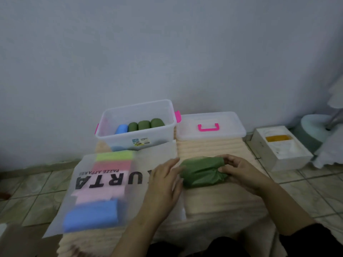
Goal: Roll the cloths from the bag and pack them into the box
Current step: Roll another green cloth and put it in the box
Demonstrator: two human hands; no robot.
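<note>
The right hand (pixel 239 170) is clamped on the right end of the green cloth (pixel 201 172), fingers curled round the bunched fabric there, and the grip looks firm. The left hand (pixel 165 179) is laid against the roll's left end with its fingers straight and relaxed, pressing rather than holding. The roll is kept between the two hands, its long axis running left to right across the cream ribbed mat (pixel 209 149) that serves as the surface on the floor.

From this grip the box (pixel 137 140) lies ahead and to the left, near the wall, well apart from the roll. Its open top is turned up, and a blue roll (pixel 121 129) and three green rolls (pixel 146 124) are seen lined up inside, all lying front to back. A gap is left at the box's left side, so a quarter turn of the roll is judged necessary before it is set in. The left hand is the nearer one to the box.

Just beside the left hand the translucent bag (pixel 104 182) is spread flat, with folded cloths of green, pink and blue showing through. The lid (pixel 210 127) with its pink handle is set to the right of the box. Further right a white carton (pixel 280 147) is stood on the tiled floor (pixel 37 184), under a plain grey wall (pixel 167 52).
</note>
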